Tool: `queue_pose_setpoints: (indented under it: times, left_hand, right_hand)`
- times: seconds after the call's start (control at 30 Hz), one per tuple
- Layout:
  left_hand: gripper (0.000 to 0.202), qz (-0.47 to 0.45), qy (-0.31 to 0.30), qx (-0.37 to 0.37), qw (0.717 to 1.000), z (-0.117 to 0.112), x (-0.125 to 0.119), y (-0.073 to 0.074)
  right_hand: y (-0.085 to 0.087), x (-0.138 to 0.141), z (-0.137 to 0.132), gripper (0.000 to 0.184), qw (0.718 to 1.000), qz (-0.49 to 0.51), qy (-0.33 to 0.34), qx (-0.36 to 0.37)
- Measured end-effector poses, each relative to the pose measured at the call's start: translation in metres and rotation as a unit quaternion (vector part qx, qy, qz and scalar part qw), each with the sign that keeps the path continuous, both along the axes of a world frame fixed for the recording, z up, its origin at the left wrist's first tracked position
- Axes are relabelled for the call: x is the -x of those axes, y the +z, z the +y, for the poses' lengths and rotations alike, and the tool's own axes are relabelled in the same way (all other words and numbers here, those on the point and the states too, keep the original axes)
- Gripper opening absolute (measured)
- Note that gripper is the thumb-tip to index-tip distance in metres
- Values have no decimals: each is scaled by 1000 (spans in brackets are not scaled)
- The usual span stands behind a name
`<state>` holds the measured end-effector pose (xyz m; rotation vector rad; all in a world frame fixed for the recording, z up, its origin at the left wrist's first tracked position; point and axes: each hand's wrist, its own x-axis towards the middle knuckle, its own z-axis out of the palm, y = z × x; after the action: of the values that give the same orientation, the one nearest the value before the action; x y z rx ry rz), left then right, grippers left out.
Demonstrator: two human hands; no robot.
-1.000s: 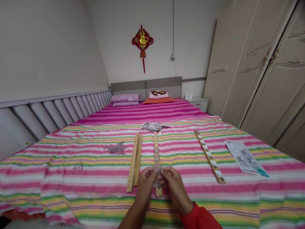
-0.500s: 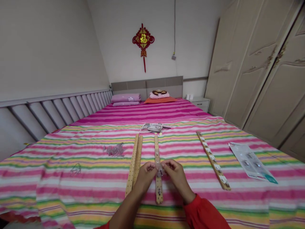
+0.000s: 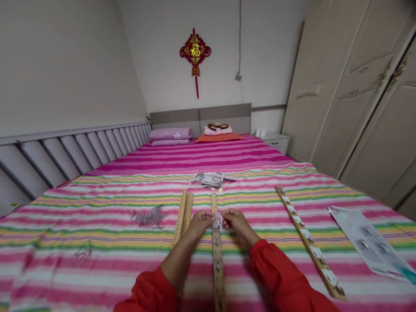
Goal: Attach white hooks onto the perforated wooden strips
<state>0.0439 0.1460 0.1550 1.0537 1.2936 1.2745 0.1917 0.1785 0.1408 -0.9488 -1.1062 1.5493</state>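
Both hands meet over a long wooden strip (image 3: 217, 255) lying lengthwise on the striped bedspread (image 3: 97, 234). My left hand (image 3: 200, 221) and my right hand (image 3: 234, 220) each pinch a small clear plastic piece (image 3: 217, 222) held just above the strip. The fingers of both hands are closed on it. Small clear fittings sit along the strip nearer to me. Both sleeves are red.
Two wooden strips (image 3: 183, 214) lie side by side left of the hands. Another strip with white round fittings (image 3: 305, 236) lies to the right, beside a plastic packet (image 3: 370, 242). A clear heap of small parts (image 3: 147, 216) is at the left, opened packets (image 3: 209, 178) farther off. Wardrobe (image 3: 357, 95) stands on the right.
My hands have moved forward along the strip, away from me, still holding the clear piece. The camera has tilted and come closer, so more of the sleeves show.
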Motion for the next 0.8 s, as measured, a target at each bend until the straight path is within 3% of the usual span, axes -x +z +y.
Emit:
queue_pose_setpoints:
  times: [0.17,0.3,0.8]
  left_hand:
    - [24,2,44,10,999,43,3,-12]
    - [14,18,64,14,998,62,2,-23]
    - [12,113,135,20,984,78,-2,-47]
  right_hand:
    - [-13,11,45,23,1000,-14,-5,9]
    - [-26,18,66,20,999,-25,-20,15]
    - [-48,29,81,17,996,-67,-58,-2]
